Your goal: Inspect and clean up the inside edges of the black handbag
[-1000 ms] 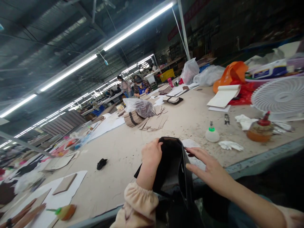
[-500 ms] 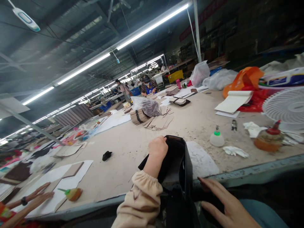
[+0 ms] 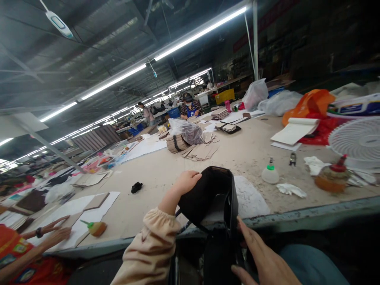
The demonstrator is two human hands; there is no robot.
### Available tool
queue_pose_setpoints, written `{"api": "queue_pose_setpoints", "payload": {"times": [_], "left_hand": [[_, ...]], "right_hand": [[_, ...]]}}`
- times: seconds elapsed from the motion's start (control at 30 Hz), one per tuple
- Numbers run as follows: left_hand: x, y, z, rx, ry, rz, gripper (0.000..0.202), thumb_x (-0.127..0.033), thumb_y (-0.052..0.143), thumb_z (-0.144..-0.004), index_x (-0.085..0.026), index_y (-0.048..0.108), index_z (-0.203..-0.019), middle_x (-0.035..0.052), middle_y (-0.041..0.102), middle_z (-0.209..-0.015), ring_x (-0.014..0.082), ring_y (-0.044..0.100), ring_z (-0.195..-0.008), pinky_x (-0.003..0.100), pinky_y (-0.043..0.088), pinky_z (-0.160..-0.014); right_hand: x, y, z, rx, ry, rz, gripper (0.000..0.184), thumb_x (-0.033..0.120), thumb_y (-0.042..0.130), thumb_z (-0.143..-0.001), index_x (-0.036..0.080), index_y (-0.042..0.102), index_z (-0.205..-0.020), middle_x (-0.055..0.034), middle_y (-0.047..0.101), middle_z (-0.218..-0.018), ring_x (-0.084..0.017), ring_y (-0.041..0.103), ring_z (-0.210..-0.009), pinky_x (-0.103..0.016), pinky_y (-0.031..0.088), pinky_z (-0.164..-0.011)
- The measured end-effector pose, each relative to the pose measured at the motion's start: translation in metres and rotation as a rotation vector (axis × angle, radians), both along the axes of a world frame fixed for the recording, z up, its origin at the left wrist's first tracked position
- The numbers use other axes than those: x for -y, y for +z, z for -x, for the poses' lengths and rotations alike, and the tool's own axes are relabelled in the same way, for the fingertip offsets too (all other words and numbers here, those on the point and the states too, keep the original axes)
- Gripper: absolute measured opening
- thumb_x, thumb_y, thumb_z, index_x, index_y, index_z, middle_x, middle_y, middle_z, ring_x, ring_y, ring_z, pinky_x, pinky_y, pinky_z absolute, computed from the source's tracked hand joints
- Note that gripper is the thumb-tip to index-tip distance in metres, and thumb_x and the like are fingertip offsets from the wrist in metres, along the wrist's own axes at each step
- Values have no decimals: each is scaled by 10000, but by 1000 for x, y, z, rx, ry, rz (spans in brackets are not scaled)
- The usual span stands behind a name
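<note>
And here comes the right hand (image 3: 261, 257), back in from a moment apart, fingertips now at the right wall of the black bag (image 3: 197, 202), its grip spread, clasping nothing. The left hand (image 3: 187, 183) has shifted outward along the upper left rim; whether that grip is clenched, I can't tell. The bag sits at the near edge of the counter (image 3: 166, 170), seemingly steadier now with both sides attended.
</note>
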State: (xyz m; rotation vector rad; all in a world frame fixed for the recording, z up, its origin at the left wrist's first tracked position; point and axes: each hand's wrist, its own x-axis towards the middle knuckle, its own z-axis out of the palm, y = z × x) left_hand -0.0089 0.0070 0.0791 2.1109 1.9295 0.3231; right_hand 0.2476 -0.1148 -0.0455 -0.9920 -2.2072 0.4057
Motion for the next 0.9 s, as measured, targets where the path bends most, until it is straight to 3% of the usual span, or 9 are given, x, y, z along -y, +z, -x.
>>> {"api": "queue_pose_setpoints", "payload": {"times": [0.13, 0.3, 0.4, 0.5, 0.63, 0.8, 0.9], "left_hand": [[30, -5, 18, -106, 5, -44, 340, -358, 399, -880, -201, 698, -845, 40, 703, -838, 171, 607, -771, 247, 409, -686], [47, -16, 13, -309, 109, -132, 305, -332, 440, -872, -196, 674, -732, 44, 678, -744, 173, 597, -718, 258, 379, -652], [49, -22, 4, -352, 188, -184, 283, -322, 451, -868, -195, 665, -732, 54, 681, -770, 180, 605, -741, 262, 370, -651], [54, -25, 1, -339, 266, -219, 302, -311, 432, -876, -188, 660, -722, 63, 679, -758, 176, 602, -725, 263, 358, -646], [66, -20, 11, -235, 320, -199, 333, -305, 436, -855, -179, 633, -617, 40, 635, -634, 157, 565, -650, 253, 318, -607], [84, -19, 27, 61, 424, -209, 362, -305, 448, -800, -171, 512, -470, -19, 464, -463, 119, 458, -521, 239, 252, -521], [92, -27, 24, 263, 486, -199, 345, -327, 451, -779, -173, 499, -474, -26, 463, -453, 115, 461, -500, 228, 271, -504]], "right_hand": [[-3, 4, 0, 1, -1, 11, 817, 218, 428, -814, 169, -58, -1469, -149, 514, -1291, -226, 595, -1055, -302, 558, -792], [-10, -6, -3, 32, -32, -26, 740, 235, 387, -865, 156, -29, -1472, -157, 529, -1275, -233, 594, -1055, -316, 558, -795], [-21, -15, -10, 18, -53, -37, 664, 229, 370, -886, 183, 65, -1474, -133, 551, -1256, -227, 591, -1062, -322, 551, -813], [-44, -13, -19, 9, -12, 30, 553, 195, 359, -880, 200, 276, -1426, -98, 598, -1196, -220, 603, -1036, -320, 535, -824], [-95, 8, -25, 66, 0, 88, 388, 179, 370, -852, 194, 563, -1189, -79, 684, -944, -231, 649, -867, -321, 530, -719], [-159, 42, -1, 166, -3, -14, 383, 148, 386, -835, 199, 586, -1157, -82, 663, -1069, -240, 627, -939, -349, 492, -795], [-178, 51, 27, 209, -19, -8, 425, 126, 386, -796, 172, 593, -1164, -98, 659, -1079, -261, 618, -969, -382, 486, -827]]}}
